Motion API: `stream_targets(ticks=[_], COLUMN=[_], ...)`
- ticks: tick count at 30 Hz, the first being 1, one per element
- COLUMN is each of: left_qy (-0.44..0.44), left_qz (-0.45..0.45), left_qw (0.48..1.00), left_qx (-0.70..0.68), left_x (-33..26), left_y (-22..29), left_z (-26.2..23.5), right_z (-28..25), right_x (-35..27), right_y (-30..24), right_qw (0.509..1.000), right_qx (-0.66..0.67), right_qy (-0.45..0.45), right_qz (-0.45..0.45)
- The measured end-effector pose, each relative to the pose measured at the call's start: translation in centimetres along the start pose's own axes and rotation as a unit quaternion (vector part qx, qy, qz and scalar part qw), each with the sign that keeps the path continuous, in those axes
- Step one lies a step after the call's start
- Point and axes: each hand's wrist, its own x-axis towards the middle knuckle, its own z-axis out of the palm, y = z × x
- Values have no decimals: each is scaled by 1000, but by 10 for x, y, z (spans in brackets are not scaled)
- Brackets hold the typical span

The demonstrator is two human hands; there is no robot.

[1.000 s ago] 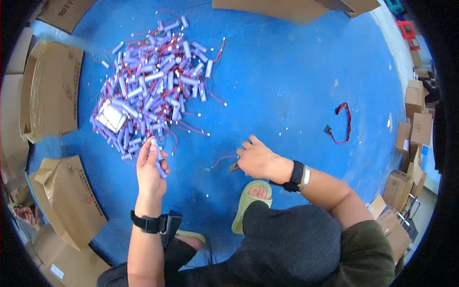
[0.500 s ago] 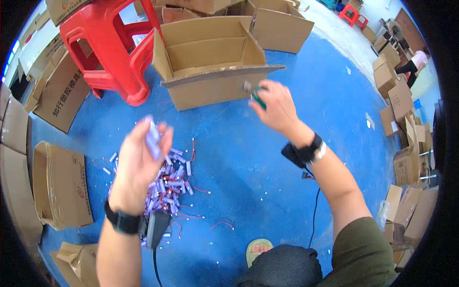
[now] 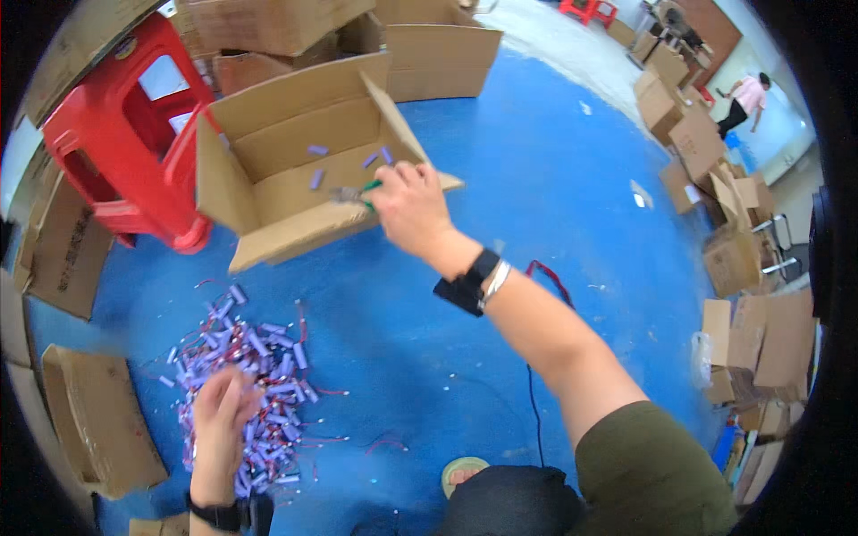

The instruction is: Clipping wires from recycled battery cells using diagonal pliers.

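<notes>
My right hand (image 3: 416,205) is closed round a pair of green-handled pliers (image 3: 350,194), their metal jaws pointing left over the near flap of a large open cardboard box (image 3: 295,237). Several purple cylindrical battery cells (image 3: 317,179) show within the opening of that box; whether all of them lie on its bottom is unclear. On the blue floor to the left spreads a pile of purple battery cells (image 3: 273,393) with thin red wires. My left hand (image 3: 219,411) is low over this pile, its fingers blurred, so what they hold cannot be made out.
A red plastic stool (image 3: 134,134) stands left of the large box. Another open carton (image 3: 103,420) sits left of the pile. Cardboard boxes (image 3: 715,179) line the right side, where another person (image 3: 746,100) is in the distance. A black cable (image 3: 534,402) runs across the floor.
My left hand has dropped from beside the box to the pile; the purple cells it held are gone from it. Purple cells now show in the box. The view has shifted, and the pliers are over the box flap.
</notes>
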Motion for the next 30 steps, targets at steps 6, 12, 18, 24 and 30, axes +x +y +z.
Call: stream_targets(ticks=[6, 12, 18, 24, 30], left_qy=[19, -4, 19, 115, 335], left_qz=[14, 69, 132, 229, 290], left_qw=[995, 995, 990, 966, 896], left_qx=[98, 78, 55, 15, 26], left_x=[-93, -66, -76, -71, -104], left_y=[10, -19, -17, -13, -10], left_z=[-63, -40, -22, -18, -43], right_z=[-80, -142, -145, -123, -113], right_x=[-67, -127, -154, -162, -172], right_y=[-20, -59, -99, -156, -185], right_qw=[999, 994, 954, 926, 883], right_qx=[36, 104, 267, 315, 377], right_qy=[-19, -33, -134, -193, -262], right_qz=[27, 15, -11, -81, -97])
